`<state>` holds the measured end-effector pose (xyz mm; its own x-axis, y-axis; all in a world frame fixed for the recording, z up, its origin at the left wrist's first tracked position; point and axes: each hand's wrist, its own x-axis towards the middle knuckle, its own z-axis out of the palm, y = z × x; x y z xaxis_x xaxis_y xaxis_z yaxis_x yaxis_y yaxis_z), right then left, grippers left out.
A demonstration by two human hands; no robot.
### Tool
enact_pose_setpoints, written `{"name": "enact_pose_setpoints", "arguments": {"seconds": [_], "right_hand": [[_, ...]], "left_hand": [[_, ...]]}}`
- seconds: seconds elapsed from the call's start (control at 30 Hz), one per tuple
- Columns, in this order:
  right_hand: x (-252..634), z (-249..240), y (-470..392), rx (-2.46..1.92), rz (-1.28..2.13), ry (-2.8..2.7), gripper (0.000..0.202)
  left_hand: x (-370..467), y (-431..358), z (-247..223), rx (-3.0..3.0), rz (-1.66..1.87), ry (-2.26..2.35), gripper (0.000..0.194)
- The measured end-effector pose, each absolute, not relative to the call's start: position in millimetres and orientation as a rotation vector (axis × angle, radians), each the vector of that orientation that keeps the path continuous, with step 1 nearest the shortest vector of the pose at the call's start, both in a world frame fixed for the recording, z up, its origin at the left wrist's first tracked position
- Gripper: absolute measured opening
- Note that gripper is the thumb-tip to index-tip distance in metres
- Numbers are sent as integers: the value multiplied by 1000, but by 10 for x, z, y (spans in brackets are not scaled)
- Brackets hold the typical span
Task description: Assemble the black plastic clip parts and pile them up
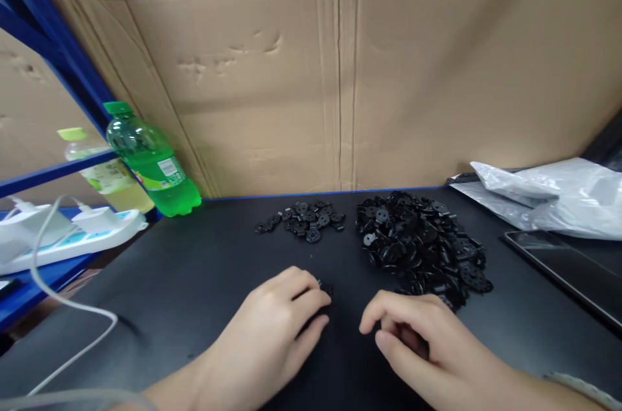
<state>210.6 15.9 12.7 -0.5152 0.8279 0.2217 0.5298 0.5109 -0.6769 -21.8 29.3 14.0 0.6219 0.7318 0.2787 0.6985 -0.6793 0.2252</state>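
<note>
My left hand point(286, 317) is low over the black tabletop, its fingers bent and closed around a small black part point(328, 292) that shows only partly past the fingertips. To the right, my right hand point(427, 343) hovers with curled fingers; a small gap separates thumb and forefinger, and nothing shows between them. Just beyond it lies a large heap of black disc-like parts point(418, 242), many with small holes. A smaller group of similar black parts point(311, 218) is spread out farther back, beyond my left hand.
A tall cardboard sheet point(272, 74) walls off the back. Green bottle point(155, 168), paler bottle point(109, 171) and white power strip point(97, 239) stand at left, with a white cable point(104, 312) over the table's left side. Plastic bags point(573, 194) and a dark flat device point(568, 275) lie right.
</note>
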Motion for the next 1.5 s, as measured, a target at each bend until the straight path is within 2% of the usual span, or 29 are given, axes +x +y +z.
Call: {"name": "enact_pose_setpoints", "arguments": {"seconds": [0.13,0.27,0.3,0.4,0.5,0.7,0.83,1.0,1.2,1.5], "right_hand": [[2097,99,155,-1142,917,-2185,21],[2088,75,157,-1172,1065,-2058,26],[2084,71,160,-1176,1104,-2022,26],[2076,62,166,-1180,1246,-1911,24],[2071,40,152,-1160,1456,-1706,25],[1993,-31,65,-851,1863,-1514,52],[1932,-1,30,-711,1859,-1614,61],[1919,99,7,-870,1859,-1601,69],[1936,37,41,-844,1847,-1691,65],[1939,172,-13,-824,1804,-1684,71]], "left_hand": [[-143,207,139,2699,621,1069,18],[-150,305,76,2603,700,1164,42],[-152,329,62,2604,676,1145,42],[-144,350,54,2594,678,1027,24],[-113,289,105,2466,880,946,22],[-15,87,239,2303,1212,796,35],[39,24,245,2286,1264,751,40],[77,14,190,2283,1280,741,39],[80,32,166,2351,1332,689,23],[87,23,154,2151,1297,615,35]]}}
